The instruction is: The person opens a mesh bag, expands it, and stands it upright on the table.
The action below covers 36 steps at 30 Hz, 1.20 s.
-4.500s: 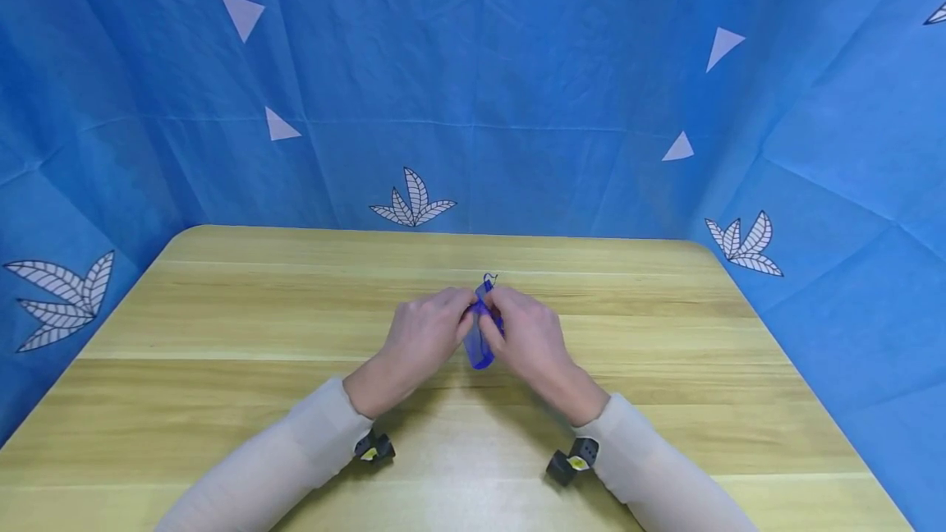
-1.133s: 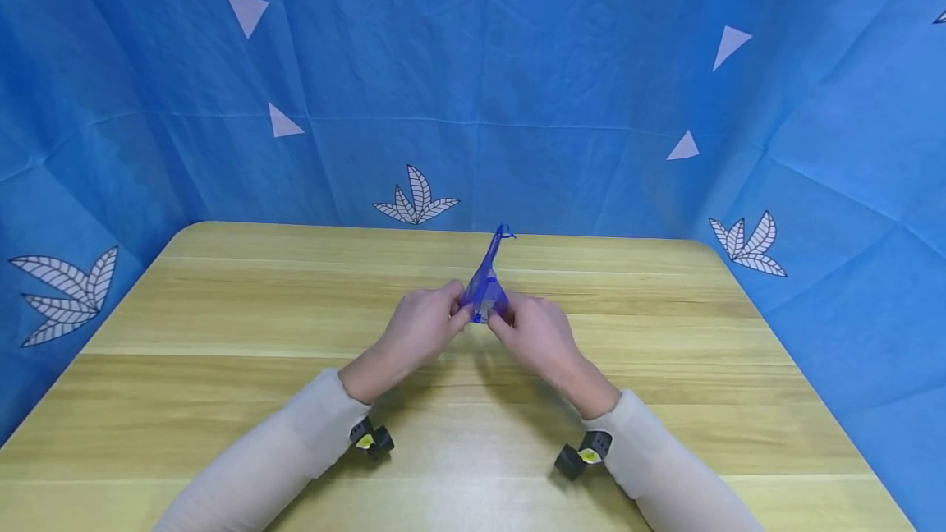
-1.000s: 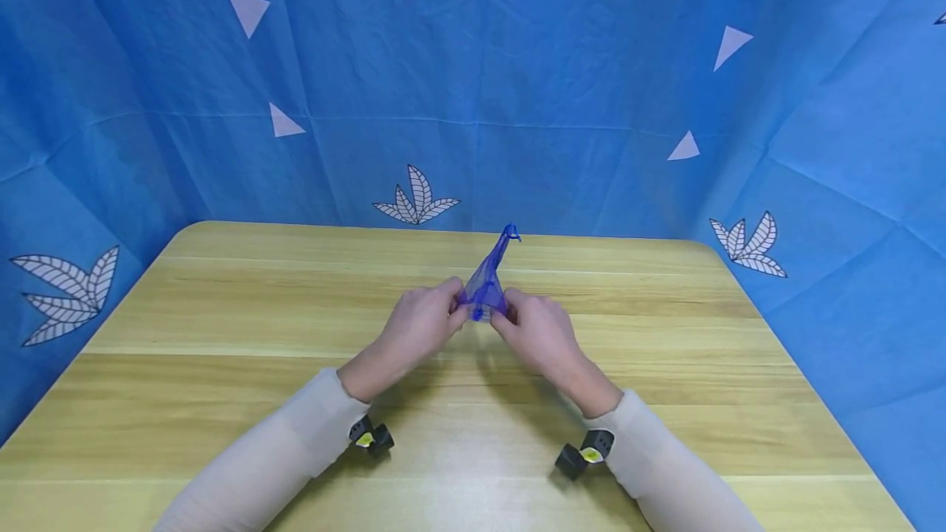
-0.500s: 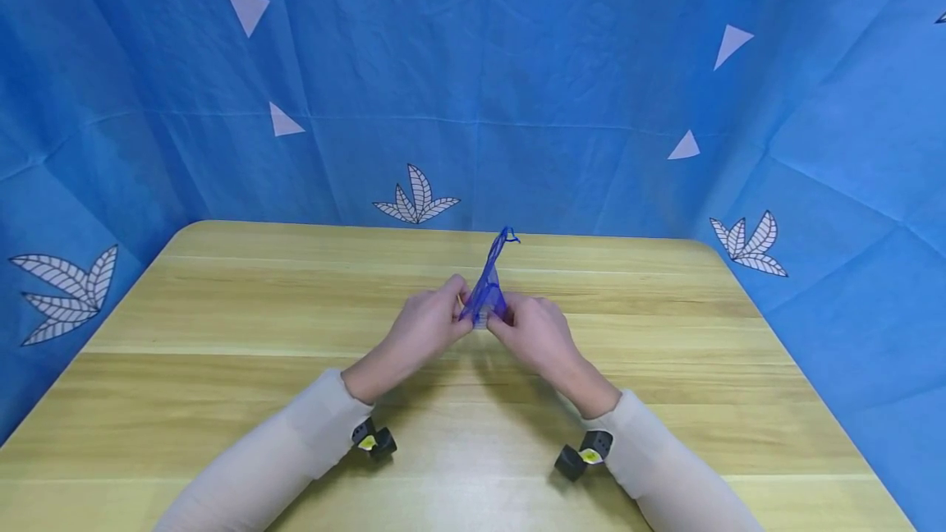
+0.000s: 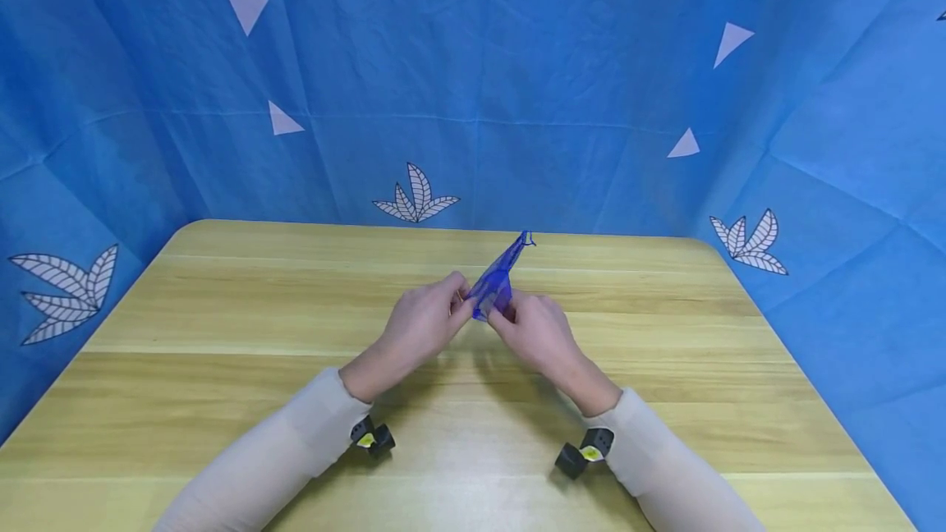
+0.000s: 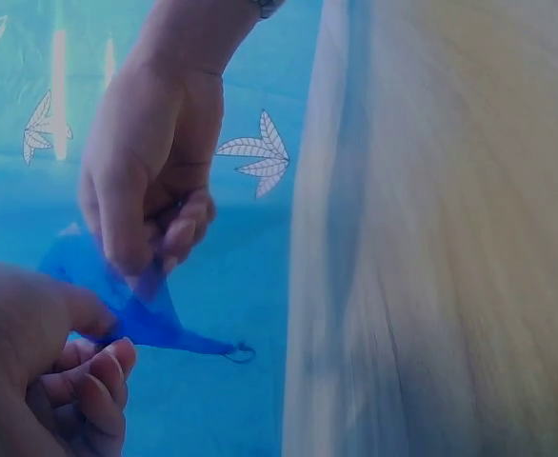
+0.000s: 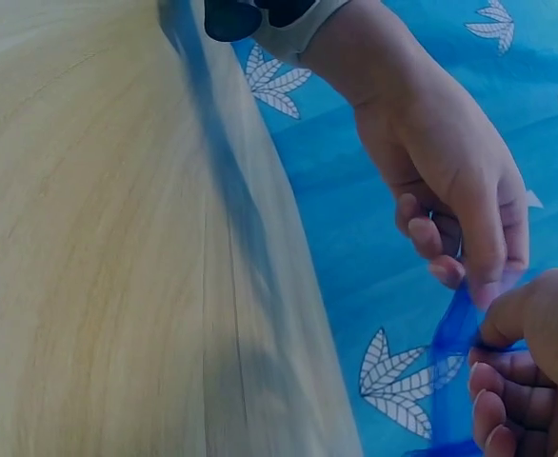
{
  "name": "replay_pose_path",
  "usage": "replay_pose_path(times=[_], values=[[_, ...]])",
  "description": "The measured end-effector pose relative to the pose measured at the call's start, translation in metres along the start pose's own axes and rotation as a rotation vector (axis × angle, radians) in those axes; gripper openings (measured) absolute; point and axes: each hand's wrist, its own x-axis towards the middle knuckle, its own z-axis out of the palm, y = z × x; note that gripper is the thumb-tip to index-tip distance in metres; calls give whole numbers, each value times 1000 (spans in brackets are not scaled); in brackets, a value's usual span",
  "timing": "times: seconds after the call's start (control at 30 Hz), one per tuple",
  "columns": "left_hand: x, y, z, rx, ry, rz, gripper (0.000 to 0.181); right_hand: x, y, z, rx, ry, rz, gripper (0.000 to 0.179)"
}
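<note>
Between both hands is a sheer blue drawstring pouch (image 5: pixel 497 279), held above the wooden table. Its narrow, gathered end with a thin cord loop points away and to the right. My left hand (image 5: pixel 423 325) pinches the wide end's left side between thumb and fingers. On the opposite side, the thumb and fingertips of my right hand (image 5: pixel 543 337) pinch the same end. In the left wrist view the pouch (image 6: pixel 150 319) spreads out between the two hands, tapering to its cord. The right wrist view shows just part of the sheer pouch (image 7: pixel 450 328) beside the fingertips.
The light wooden table (image 5: pixel 473 450) stretches out under both forearms. A blue curtain (image 5: pixel 473 89) with white leaf and triangle prints hangs behind it and along both sides. Each wrist carries a small black camera.
The pouch has turned since the oldest frame, where its rounded end hung toward me. Over the last half second its narrow end swings to the right, and the hands shift only slightly.
</note>
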Motion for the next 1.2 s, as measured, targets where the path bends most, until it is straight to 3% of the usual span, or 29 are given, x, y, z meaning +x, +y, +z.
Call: replay_pose_path(times=[0.33, 1.03, 1.2], values=[[0, 0, 1, 75, 29, 46, 19, 0, -1, -2, -17, 49, -27, 19], [0, -2, -3, 75, 79, 101, 28, 0, -1, -3, -10, 112, -43, 31], [1, -1, -6, 85, 69, 69, 19, 0, 0, -1, -37, 74, -94, 30]])
